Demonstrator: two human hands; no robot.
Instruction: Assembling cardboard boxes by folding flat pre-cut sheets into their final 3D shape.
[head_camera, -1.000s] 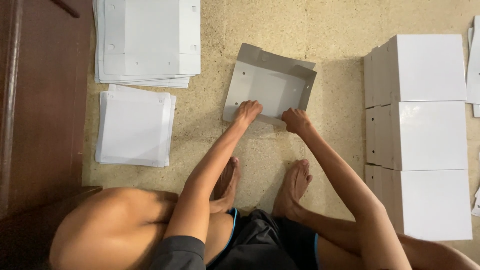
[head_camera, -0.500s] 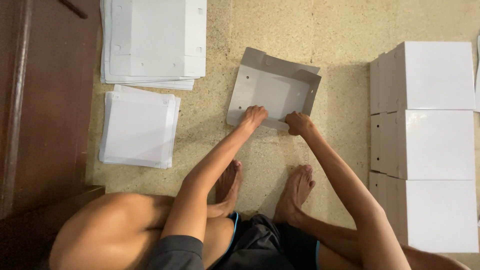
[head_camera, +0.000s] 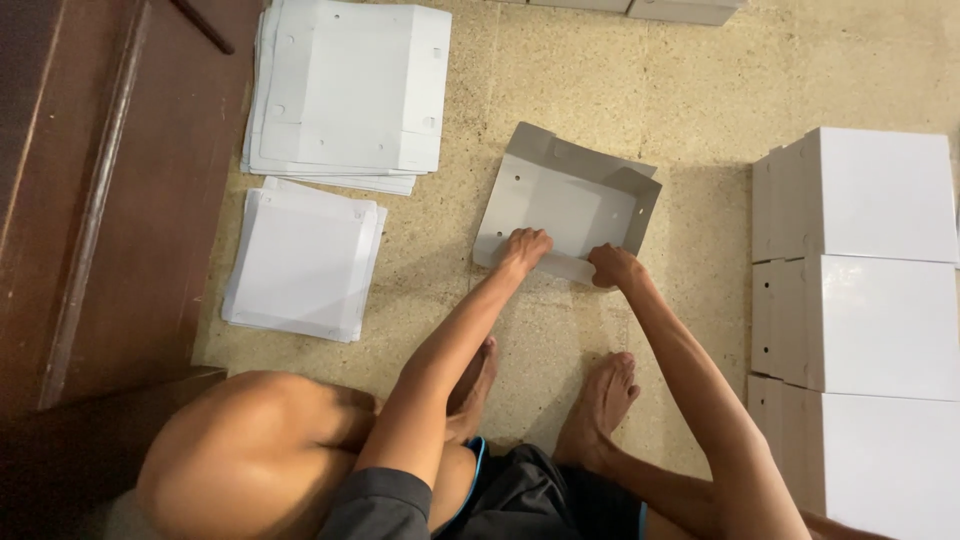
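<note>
Speckled stone floor (head_camera: 620, 90). Three assembled white boxes (head_camera: 880, 260) stacked in a row at my right. At my left, two piles of flat white box blanks (head_camera: 345, 90), the smaller pile (head_camera: 300, 262) nearer my knee. Straight ahead, a grey half-folded box (head_camera: 570, 200) lies on the floor. My left hand (head_camera: 524, 248) and right hand (head_camera: 612, 266) both curl their fingers closed over its near flap, pinching the edge.

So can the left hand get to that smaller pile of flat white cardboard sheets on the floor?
Probably yes. The left hand rests on the half-folded grey cardboard box, and only bare floor lies between it and the smaller pile of flat white cardboard sheets.
</note>
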